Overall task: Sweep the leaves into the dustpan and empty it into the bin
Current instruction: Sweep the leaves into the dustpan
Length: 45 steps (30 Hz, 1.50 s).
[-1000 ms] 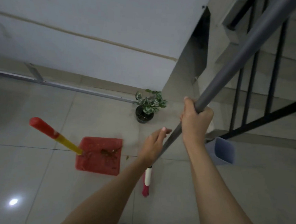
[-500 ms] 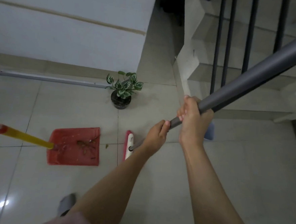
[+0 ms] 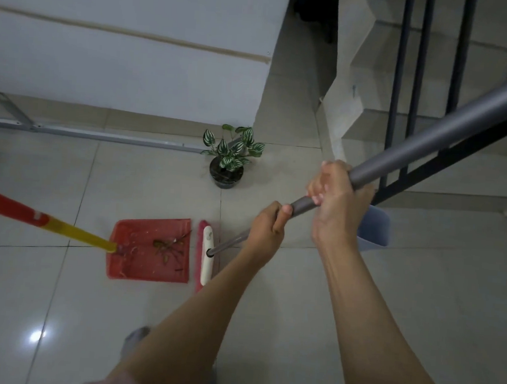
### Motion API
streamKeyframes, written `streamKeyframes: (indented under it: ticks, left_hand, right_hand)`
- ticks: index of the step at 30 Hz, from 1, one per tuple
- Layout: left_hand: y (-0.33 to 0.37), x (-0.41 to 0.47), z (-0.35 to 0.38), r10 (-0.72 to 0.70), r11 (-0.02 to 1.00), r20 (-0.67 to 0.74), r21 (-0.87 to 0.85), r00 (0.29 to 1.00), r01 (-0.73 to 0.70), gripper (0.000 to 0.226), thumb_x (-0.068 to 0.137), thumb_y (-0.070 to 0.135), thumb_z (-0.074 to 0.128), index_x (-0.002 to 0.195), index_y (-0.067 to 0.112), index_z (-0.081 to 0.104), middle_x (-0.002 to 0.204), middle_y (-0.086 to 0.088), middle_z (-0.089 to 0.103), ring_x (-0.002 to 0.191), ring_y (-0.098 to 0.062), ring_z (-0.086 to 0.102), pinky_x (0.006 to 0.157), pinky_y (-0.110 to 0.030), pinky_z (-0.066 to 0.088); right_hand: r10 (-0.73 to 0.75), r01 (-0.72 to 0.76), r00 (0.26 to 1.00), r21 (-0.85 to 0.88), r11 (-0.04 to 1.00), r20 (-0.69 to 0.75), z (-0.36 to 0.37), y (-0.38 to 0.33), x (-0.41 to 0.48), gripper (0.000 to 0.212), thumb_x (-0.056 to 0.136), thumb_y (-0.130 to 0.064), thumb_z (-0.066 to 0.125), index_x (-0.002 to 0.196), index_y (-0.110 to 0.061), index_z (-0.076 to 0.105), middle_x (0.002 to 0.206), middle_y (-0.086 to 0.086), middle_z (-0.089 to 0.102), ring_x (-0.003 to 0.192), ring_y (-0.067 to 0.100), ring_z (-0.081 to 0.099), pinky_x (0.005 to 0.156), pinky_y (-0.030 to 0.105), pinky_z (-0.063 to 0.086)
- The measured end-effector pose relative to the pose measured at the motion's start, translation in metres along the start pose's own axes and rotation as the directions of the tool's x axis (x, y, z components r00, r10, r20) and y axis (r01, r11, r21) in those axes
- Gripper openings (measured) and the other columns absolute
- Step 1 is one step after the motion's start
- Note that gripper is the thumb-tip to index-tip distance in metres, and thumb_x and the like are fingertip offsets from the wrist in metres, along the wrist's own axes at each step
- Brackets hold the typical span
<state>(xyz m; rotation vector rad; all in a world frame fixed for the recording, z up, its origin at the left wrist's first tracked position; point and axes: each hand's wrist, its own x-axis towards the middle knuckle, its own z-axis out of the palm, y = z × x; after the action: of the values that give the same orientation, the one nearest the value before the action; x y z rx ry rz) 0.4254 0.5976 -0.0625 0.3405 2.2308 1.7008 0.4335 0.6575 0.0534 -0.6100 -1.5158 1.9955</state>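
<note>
Item: broom, both grips, left hand and right hand, wrapped round its handle. Head newly drawn to dustpan lip, left of grips; leaves inside. Emptying into bin probably next.

Broom head just right of dustpan; leaves in dustpan

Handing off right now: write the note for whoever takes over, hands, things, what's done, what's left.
Left hand grips the broom handle low; right hand grips it higher up.
The broom head rests on the floor beside the dustpan's open edge; leaves lie inside the dustpan.
The bin stands on the floor behind the right hand, partly hidden.
Done: visible leaves are in the pan. Left: empty it into the bin.
</note>
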Motion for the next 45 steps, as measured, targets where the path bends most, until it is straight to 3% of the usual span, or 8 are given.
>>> streamKeyframes:
  ticks: [4,10,14,21,29,36,40,45]
  left_hand:
    - [0.018,0.010,0.001,0.018,1.000,-0.023,-0.005,1.000,-0.018,0.037,0.097,0.033,0.031,0.074,0.007,0.043,0.063,0.000,0.042,0.057,-0.013,0.036,0.051,-0.020,0.028]
    - [-0.013,0.011,-0.019,-0.007,0.998,-0.079,-0.069,0.997,0.002,0.085,0.071,0.080,0.011,0.078,0.004,0.047,0.069,-0.005,0.049,0.066,-0.023,0.049,0.063,-0.037,0.037]
    - [-0.019,0.008,-0.035,-0.048,0.997,-0.114,-0.066,0.992,0.041,0.056,0.083,0.058,0.019,0.073,0.008,0.042,0.062,0.004,0.040,0.057,-0.008,0.036,0.059,-0.030,0.028]
    - [0.012,0.016,-0.043,0.027,0.996,-0.131,-0.083,0.991,-0.038,0.052,0.080,0.060,0.021,0.070,0.013,0.041,0.059,0.006,0.038,0.054,-0.005,0.034,0.048,-0.017,0.028]
    - [-0.027,0.005,-0.053,0.002,0.998,-0.099,-0.064,0.995,-0.009,0.086,0.061,0.089,0.003,0.073,0.011,0.039,0.065,0.000,0.039,0.064,-0.019,0.037,0.059,-0.032,0.028]
    - [-0.011,0.004,-0.063,-0.049,0.995,-0.092,-0.095,0.995,0.040,0.042,0.094,0.045,0.033,0.075,0.009,0.043,0.062,0.006,0.039,0.058,-0.011,0.036,0.051,-0.017,0.031]
    - [0.017,0.011,-0.056,0.034,0.994,-0.108,-0.096,0.994,-0.044,0.074,0.065,0.084,0.013,0.070,0.015,0.039,0.060,0.008,0.039,0.055,-0.004,0.036,0.051,-0.016,0.030]
    - [0.014,0.016,-0.057,0.042,0.991,-0.090,-0.122,0.995,-0.053,0.097,0.059,0.089,0.003,0.077,0.004,0.046,0.064,0.003,0.042,0.058,-0.004,0.037,0.051,-0.024,0.026]
  right_hand:
    - [-0.063,0.062,0.998,0.027,0.998,0.015,0.006,-0.018,0.009,0.035,0.077,0.000,0.052,0.049,-0.016,0.038,0.037,-0.008,0.032,0.035,0.011,0.027,0.043,0.026,0.026]
    - [-0.034,0.041,0.995,-0.066,0.997,0.095,0.040,0.010,-0.008,0.040,0.078,0.001,0.052,0.047,-0.018,0.036,0.039,-0.009,0.030,0.037,0.010,0.025,0.040,0.023,0.021]
    - [0.022,-0.023,0.999,0.026,0.999,0.048,0.048,0.018,-0.006,0.040,0.078,0.005,0.052,0.048,-0.017,0.037,0.039,-0.008,0.030,0.036,0.009,0.024,0.042,0.025,0.020]
    - [-0.047,0.045,0.998,0.052,0.998,0.043,0.059,-0.010,0.001,0.046,0.078,0.003,0.053,0.042,-0.023,0.041,0.036,-0.008,0.031,0.034,0.010,0.026,0.044,0.028,0.025]
    - [-0.016,0.024,0.993,-0.070,0.997,0.114,0.072,0.022,-0.021,0.035,0.074,-0.002,0.053,0.047,-0.018,0.038,0.039,-0.009,0.031,0.037,0.010,0.026,0.041,0.024,0.021]
    - [0.013,-0.016,0.998,0.038,0.999,0.054,0.070,0.008,-0.016,0.038,0.079,0.003,0.052,0.048,-0.017,0.040,0.038,-0.009,0.031,0.035,0.010,0.027,0.044,0.027,0.025]
    - [-0.059,0.058,0.998,0.038,0.998,0.025,0.067,-0.016,-0.007,0.041,0.080,0.004,0.051,0.048,-0.017,0.038,0.037,-0.007,0.030,0.035,0.011,0.025,0.044,0.025,0.026]
    - [-0.105,0.109,0.991,-0.041,0.993,0.087,0.081,-0.012,-0.012,0.040,0.077,0.001,0.052,0.045,-0.018,0.037,0.037,-0.007,0.029,0.036,0.012,0.024,0.043,0.026,0.024]
